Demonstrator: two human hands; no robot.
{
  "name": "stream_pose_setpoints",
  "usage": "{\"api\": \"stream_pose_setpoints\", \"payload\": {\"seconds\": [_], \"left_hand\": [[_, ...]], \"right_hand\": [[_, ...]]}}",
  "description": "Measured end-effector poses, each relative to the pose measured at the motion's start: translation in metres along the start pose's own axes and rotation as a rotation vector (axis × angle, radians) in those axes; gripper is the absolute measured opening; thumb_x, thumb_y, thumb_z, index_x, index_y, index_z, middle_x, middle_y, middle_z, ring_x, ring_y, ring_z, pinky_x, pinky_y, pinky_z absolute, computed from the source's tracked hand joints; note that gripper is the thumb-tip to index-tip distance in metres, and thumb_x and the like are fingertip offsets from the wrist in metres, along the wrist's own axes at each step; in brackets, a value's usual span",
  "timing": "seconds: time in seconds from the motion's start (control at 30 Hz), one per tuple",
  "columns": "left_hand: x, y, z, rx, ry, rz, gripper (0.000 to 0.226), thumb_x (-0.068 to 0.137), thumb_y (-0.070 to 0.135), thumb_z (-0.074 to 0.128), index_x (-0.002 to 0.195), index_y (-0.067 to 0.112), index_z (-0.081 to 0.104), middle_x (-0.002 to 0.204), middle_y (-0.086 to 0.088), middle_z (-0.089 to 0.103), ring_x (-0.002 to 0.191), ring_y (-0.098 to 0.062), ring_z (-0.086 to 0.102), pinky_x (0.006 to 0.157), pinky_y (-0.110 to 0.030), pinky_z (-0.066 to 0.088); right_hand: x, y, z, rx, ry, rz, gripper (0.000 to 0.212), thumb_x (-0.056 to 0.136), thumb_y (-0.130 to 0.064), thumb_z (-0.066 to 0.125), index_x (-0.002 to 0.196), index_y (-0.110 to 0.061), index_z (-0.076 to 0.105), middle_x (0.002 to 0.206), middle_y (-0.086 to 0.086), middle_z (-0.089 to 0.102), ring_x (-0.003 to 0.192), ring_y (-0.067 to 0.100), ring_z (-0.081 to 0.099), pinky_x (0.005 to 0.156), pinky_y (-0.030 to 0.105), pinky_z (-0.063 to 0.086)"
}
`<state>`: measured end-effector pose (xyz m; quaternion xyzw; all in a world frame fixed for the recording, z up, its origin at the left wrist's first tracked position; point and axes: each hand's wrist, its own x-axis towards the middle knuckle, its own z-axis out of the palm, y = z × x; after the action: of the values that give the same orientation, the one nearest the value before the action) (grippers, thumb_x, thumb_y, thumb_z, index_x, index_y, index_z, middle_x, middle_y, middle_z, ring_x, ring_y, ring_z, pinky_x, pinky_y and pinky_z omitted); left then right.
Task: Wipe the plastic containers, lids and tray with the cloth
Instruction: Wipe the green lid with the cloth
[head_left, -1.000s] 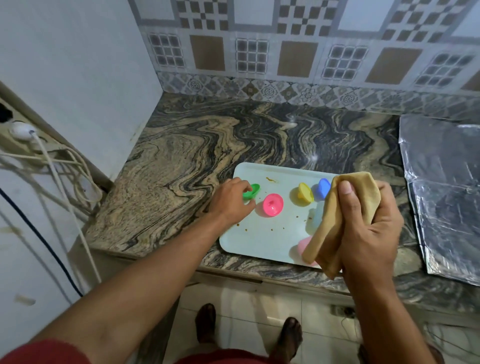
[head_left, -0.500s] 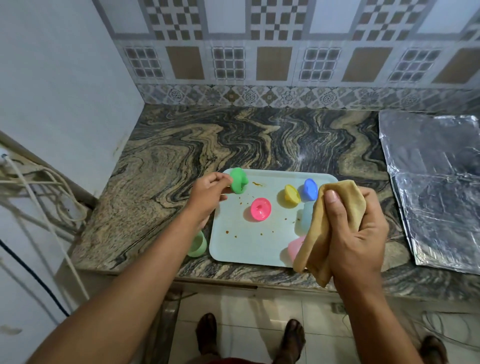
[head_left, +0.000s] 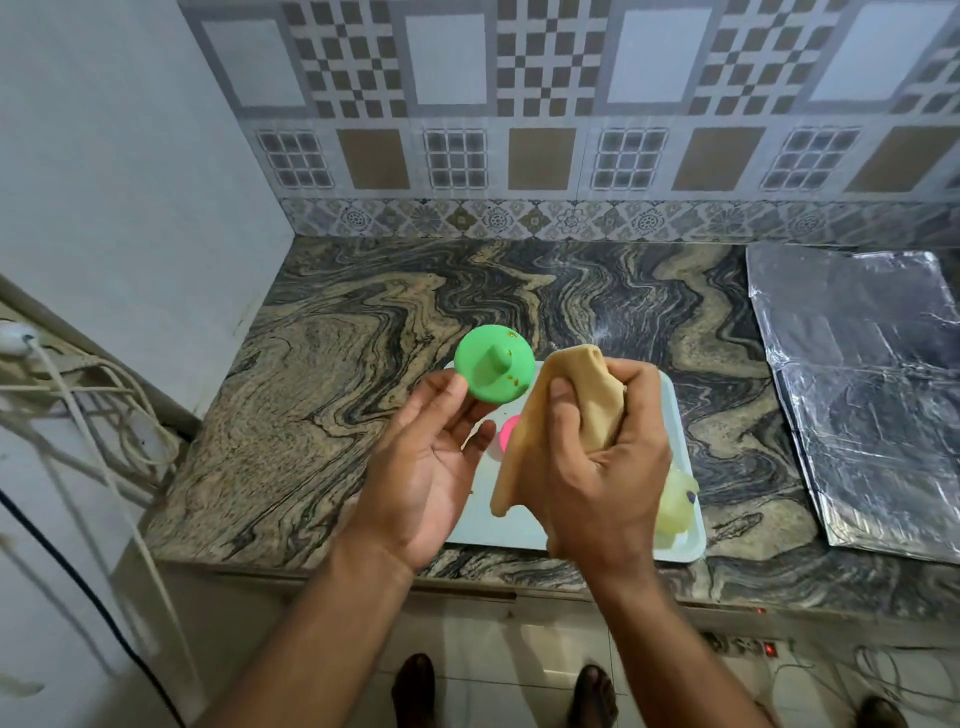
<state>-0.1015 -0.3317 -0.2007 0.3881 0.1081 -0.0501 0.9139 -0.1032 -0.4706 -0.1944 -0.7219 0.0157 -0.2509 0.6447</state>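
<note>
At frame centre, above the white tray (head_left: 524, 525), the left hand (head_left: 434, 457) pinches a stained green lid (head_left: 493, 370) in its fingertip grip; the right hand (head_left: 597, 467) has a tight grip on the bunched tan cloth (head_left: 582, 400).

Lid (head_left: 494, 364) left of cloth (head_left: 571, 410) (above tray (head_left: 675, 540)).

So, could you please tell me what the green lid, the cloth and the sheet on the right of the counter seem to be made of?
Green lid: looks like moulded plastic, smooth and matte, uniform colour, with orange specks on it.
Cloth: soft tan fabric, folding and draping from the right hand.
Sheet: probably metal foil, silvery, creased and reflective.
</note>
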Motion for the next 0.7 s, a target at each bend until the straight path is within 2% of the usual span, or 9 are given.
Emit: {"api": "stream_pose_setpoints", "payload": {"seconds": [0.07, 0.23, 0.33, 0.4, 0.47, 0.5, 0.57, 0.63, 0.7], "left_hand": [[-0.007, -0.003, 0.006, 0.07, -0.058, 0.039, 0.011, 0.097, 0.018, 0.063, 0.108, 0.016, 0.063, 0.109, -0.007, 0.076, 0.099, -0.015, 0.068, 0.093, -0.033, 0.045], [-0.009, 0.006, 0.008, 0.296, -0.075, 0.132, 0.011, 0.097, 0.02, 0.059, 0.106, 0.015, 0.064, 0.1, -0.01, 0.061, 0.086, -0.014, 0.047, 0.076, -0.028, 0.038], [-0.008, 0.015, 0.011, 0.443, -0.126, 0.171, 0.013, 0.099, 0.018, 0.061, 0.108, 0.009, 0.059, 0.09, -0.005, 0.068, 0.085, -0.017, 0.054, 0.076, -0.027, 0.04], [-0.01, 0.02, 0.014, 0.483, -0.188, 0.171, 0.013, 0.099, 0.013, 0.06, 0.107, 0.005, 0.055, 0.08, 0.002, 0.072, 0.076, -0.009, 0.063, 0.071, -0.018, 0.048], [-0.01, 0.026, 0.015, 0.541, -0.227, 0.171, 0.011, 0.098, 0.014, 0.058, 0.104, 0.006, 0.054, 0.074, 0.007, 0.071, 0.068, -0.003, 0.063, 0.067, -0.015, 0.048], [-0.009, 0.03, 0.014, 0.576, -0.245, 0.169, 0.012, 0.099, 0.016, 0.062, 0.103, 0.007, 0.056, 0.076, 0.004, 0.07, 0.07, -0.008, 0.061, 0.069, -0.018, 0.047], [-0.007, 0.035, 0.011, 0.624, -0.276, 0.153, 0.02, 0.098, 0.023, 0.068, 0.105, 0.007, 0.059, 0.083, -0.01, 0.066, 0.081, -0.026, 0.051, 0.076, -0.034, 0.04], [-0.006, 0.042, 0.01, 0.674, -0.309, 0.118, 0.021, 0.097, 0.024, 0.064, 0.106, 0.005, 0.06, 0.086, -0.018, 0.062, 0.084, -0.03, 0.047, 0.078, -0.039, 0.038], [-0.004, 0.049, 0.01, 0.733, -0.37, 0.087, 0.018, 0.098, 0.02, 0.06, 0.105, 0.004, 0.06, 0.085, -0.013, 0.066, 0.085, -0.026, 0.055, 0.084, -0.038, 0.043]], "right_hand": [[0.0, -0.001, 0.004, 0.0, 0.014, 0.006, 0.014, 0.097, -0.013, 0.072, 0.1, -0.015, 0.059, 0.08, -0.021, 0.065, 0.065, 0.0, 0.061, 0.062, 0.013, 0.045], [0.002, -0.003, -0.003, -0.052, -0.029, -0.056, 0.017, 0.094, -0.008, 0.075, 0.099, -0.014, 0.061, 0.078, -0.012, 0.067, 0.066, 0.006, 0.064, 0.061, 0.015, 0.047], [0.003, -0.002, -0.009, -0.08, -0.047, -0.116, 0.016, 0.094, -0.008, 0.074, 0.1, -0.015, 0.062, 0.091, -0.011, 0.068, 0.069, 0.006, 0.065, 0.063, 0.015, 0.049], [0.006, -0.001, -0.012, -0.104, -0.057, -0.166, 0.014, 0.092, -0.008, 0.072, 0.101, -0.013, 0.063, 0.093, -0.01, 0.068, 0.073, 0.004, 0.065, 0.065, 0.015, 0.049], [0.01, 0.0, -0.016, -0.122, -0.076, -0.21, 0.014, 0.092, -0.006, 0.072, 0.102, -0.013, 0.065, 0.091, -0.01, 0.067, 0.075, 0.005, 0.064, 0.066, 0.017, 0.05], [0.012, 0.0, -0.018, -0.122, -0.091, -0.222, 0.014, 0.093, -0.006, 0.073, 0.102, -0.013, 0.065, 0.088, -0.011, 0.066, 0.074, 0.005, 0.064, 0.066, 0.017, 0.05], [0.018, -0.001, -0.022, -0.128, -0.138, -0.246, 0.011, 0.094, -0.008, 0.072, 0.102, -0.012, 0.066, 0.084, -0.017, 0.065, 0.073, 0.004, 0.063, 0.066, 0.015, 0.049], [0.024, -0.002, -0.026, -0.137, -0.193, -0.271, 0.01, 0.094, -0.011, 0.073, 0.101, -0.01, 0.066, 0.084, -0.018, 0.065, 0.072, 0.005, 0.063, 0.066, 0.016, 0.049], [0.031, -0.003, -0.03, -0.153, -0.248, -0.297, 0.012, 0.094, -0.011, 0.075, 0.101, -0.01, 0.066, 0.085, -0.015, 0.066, 0.072, 0.005, 0.063, 0.066, 0.016, 0.049]]}}
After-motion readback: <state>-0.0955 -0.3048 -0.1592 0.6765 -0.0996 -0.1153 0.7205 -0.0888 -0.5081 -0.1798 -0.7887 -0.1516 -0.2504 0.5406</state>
